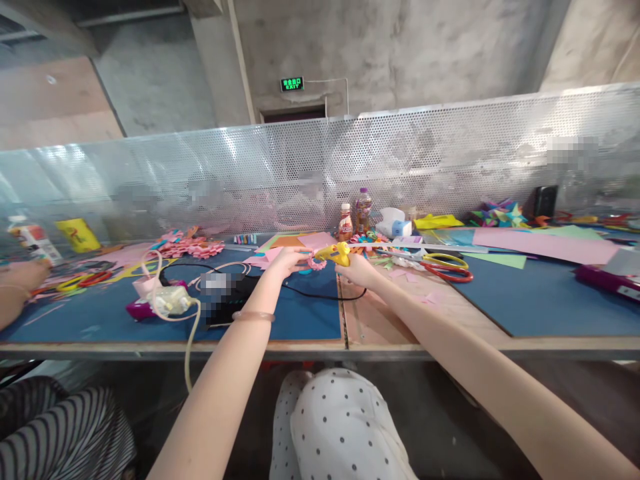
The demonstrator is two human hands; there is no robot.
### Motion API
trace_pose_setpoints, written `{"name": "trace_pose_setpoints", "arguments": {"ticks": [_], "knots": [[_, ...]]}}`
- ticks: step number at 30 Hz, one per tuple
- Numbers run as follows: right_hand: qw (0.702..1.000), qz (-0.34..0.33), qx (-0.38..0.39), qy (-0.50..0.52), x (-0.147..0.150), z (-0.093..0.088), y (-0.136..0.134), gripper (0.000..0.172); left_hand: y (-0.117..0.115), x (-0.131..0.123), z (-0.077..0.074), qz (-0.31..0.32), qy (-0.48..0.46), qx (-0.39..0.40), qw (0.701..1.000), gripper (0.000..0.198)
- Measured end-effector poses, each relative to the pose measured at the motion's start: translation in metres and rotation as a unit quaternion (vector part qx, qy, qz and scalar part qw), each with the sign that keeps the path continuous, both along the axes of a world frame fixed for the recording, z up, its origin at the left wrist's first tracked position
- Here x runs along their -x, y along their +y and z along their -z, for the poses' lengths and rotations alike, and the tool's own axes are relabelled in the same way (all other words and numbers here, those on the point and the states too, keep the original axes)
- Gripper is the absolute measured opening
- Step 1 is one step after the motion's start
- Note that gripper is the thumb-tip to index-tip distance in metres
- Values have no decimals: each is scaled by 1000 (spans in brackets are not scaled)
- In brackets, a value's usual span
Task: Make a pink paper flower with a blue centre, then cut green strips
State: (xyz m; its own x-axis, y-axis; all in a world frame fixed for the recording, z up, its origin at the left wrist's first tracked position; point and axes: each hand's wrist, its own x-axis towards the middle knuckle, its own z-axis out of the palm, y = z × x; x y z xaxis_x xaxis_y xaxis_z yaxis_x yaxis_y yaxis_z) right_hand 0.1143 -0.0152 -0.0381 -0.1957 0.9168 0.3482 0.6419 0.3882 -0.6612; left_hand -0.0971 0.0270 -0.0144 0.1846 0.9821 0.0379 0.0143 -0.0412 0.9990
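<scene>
My right hand (356, 268) is wrapped round a yellow glue gun (336, 253), its nozzle pointing left. A black cord curves over the table below it. Just left of the nozzle, my left hand (290, 261) pinches a small pink folded-paper piece (317, 261), apparently a curved chain. The nozzle is close to the pink piece; whether they touch I cannot tell. Behind my hands lie sheets of pink and orange paper (300, 241). Scissors with red handles (450, 272) and a pair with yellow handles (447, 260) rest to the right of my right hand.
A power strip with a white plug (175, 301) and a dark box-like object (233, 300) stand left of my forearm. Two bottles (345, 223) are at the back by the perforated metal screen (425, 173). At far left a co-worker's arm (20, 293) reaches over the table.
</scene>
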Motion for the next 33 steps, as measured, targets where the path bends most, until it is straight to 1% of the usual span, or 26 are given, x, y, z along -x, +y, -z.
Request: {"name": "trace_pose_setpoints", "arguments": {"ticks": [6,11,16,24,33], "knots": [[1000,-4,-9,5,-1,0,1,16,-2,0,-1,7,0,-2,1000,25],[1000,7,-13,9,-1,2,4,21,-3,1,-1,14,-2,-4,1000,25],[1000,7,-14,9,-3,-1,2,26,-3,1,-2,15,-6,-5,1000,27],[1000,11,-17,1,-2,-7,-3,23,0,2,0,8,-11,0,1000,28],[1000,17,-23,-2,-2,-7,-3,23,2,4,0,1,-20,7,1000,29]]}}
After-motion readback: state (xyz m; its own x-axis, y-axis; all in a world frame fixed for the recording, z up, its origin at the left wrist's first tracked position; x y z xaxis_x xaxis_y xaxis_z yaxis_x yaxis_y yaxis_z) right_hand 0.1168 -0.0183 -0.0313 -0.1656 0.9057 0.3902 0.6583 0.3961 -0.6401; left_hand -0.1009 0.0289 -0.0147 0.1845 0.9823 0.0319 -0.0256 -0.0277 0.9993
